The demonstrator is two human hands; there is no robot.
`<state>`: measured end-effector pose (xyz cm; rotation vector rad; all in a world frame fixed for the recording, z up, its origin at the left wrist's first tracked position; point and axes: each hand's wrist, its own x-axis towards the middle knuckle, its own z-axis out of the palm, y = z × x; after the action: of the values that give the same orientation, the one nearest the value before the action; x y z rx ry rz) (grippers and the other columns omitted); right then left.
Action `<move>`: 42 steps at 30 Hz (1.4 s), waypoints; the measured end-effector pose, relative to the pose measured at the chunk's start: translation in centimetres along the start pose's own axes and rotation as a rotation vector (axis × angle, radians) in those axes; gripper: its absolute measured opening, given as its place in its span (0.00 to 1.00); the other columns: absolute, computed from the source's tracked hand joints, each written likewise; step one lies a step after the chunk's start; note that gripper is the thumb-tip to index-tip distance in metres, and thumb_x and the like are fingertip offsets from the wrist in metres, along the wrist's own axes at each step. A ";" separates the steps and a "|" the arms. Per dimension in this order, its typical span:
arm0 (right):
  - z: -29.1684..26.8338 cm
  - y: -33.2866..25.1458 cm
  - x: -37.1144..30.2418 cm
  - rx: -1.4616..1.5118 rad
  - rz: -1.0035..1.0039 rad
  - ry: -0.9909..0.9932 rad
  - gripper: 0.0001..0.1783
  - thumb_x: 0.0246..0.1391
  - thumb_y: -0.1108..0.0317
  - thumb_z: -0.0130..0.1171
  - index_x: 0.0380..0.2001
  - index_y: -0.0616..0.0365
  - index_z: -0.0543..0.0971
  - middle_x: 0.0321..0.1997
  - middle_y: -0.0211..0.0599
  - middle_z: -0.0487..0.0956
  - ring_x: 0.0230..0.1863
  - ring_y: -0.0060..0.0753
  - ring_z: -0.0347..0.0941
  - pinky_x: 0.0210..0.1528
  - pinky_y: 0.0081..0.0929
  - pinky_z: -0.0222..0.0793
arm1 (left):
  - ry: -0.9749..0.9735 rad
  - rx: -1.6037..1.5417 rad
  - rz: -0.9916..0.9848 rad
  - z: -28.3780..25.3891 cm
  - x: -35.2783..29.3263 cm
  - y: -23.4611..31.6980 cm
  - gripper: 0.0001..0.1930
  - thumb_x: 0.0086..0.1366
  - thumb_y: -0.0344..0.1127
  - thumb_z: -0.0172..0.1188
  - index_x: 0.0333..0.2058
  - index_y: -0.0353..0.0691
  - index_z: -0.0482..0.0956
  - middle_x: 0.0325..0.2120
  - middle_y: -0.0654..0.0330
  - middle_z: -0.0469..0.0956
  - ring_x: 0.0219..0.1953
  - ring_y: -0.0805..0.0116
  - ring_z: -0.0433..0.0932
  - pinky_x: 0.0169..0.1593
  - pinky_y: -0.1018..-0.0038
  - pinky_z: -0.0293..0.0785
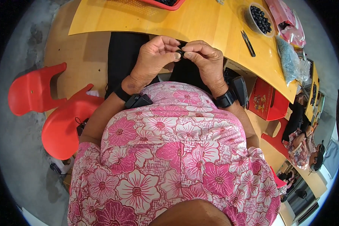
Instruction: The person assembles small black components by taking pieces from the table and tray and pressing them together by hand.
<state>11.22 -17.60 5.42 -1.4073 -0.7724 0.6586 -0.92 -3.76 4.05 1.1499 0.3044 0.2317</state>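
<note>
Between my two hands, at the table's near edge, is a small black round part (181, 53), largely hidden by the fingers. My left hand (154, 53) pinches it from one side with thumb and forefinger. From the other side my right hand (207, 61) grips it in the same way, the fingertips of both hands almost meeting. A clear plastic bowl (249, 18) of similar-looking black pieces (260, 19) stands at the far right. Nearer to my right hand, a slim black hand tool (248, 44), like tweezers or snips, lies on the yellow table (203, 26).
A red basket (180, 5) holding dark pieces stands at the table's far edge. To the right are a pink bag (282, 15) and a clear bag of bluish bits (286, 60). Red chairs (60, 132) stand at left, a red box (265, 100) at right. Another person (301, 145) sits far right.
</note>
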 end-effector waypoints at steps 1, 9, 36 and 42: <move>-0.1 0.0 0.1 -0.017 -0.005 -0.009 0.06 0.47 0.80 0.61 0.31 0.62 0.82 0.33 0.32 0.79 0.35 0.21 0.74 0.39 0.17 0.71 | 0.003 0.001 -0.007 0.0 0.0 0.0 0.14 0.59 0.23 0.58 0.44 0.35 0.70 0.33 0.61 0.76 0.36 0.75 0.76 0.42 0.80 0.73; -0.4 0.2 0.2 0.134 0.123 -0.046 0.05 0.47 0.81 0.60 0.30 0.63 0.81 0.33 0.32 0.78 0.35 0.21 0.74 0.41 0.17 0.70 | -0.002 -0.029 -0.015 -0.2 0.0 -0.4 0.13 0.58 0.23 0.59 0.43 0.35 0.72 0.34 0.62 0.75 0.37 0.76 0.75 0.43 0.80 0.73; 1.1 0.6 -0.5 0.888 0.586 -0.022 0.14 0.57 0.69 0.53 0.46 0.60 0.72 0.35 0.29 0.74 0.32 0.23 0.70 0.37 0.21 0.68 | 0.022 0.223 0.210 -0.1 0.3 -1.0 0.14 0.56 0.20 0.59 0.42 0.37 0.74 0.35 0.65 0.74 0.41 0.79 0.72 0.46 0.81 0.70; 1.4 0.3 -0.6 0.856 0.620 0.051 0.11 0.57 0.68 0.54 0.43 0.59 0.73 0.33 0.28 0.74 0.31 0.21 0.70 0.37 0.20 0.67 | 0.031 0.336 0.228 0.1 0.3 -0.4 0.14 0.56 0.20 0.59 0.42 0.36 0.74 0.35 0.65 0.76 0.40 0.79 0.73 0.45 0.81 0.70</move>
<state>9.77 -17.24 5.05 -0.8300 0.0522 1.2423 -0.60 -3.91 3.65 1.5165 0.2446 0.4100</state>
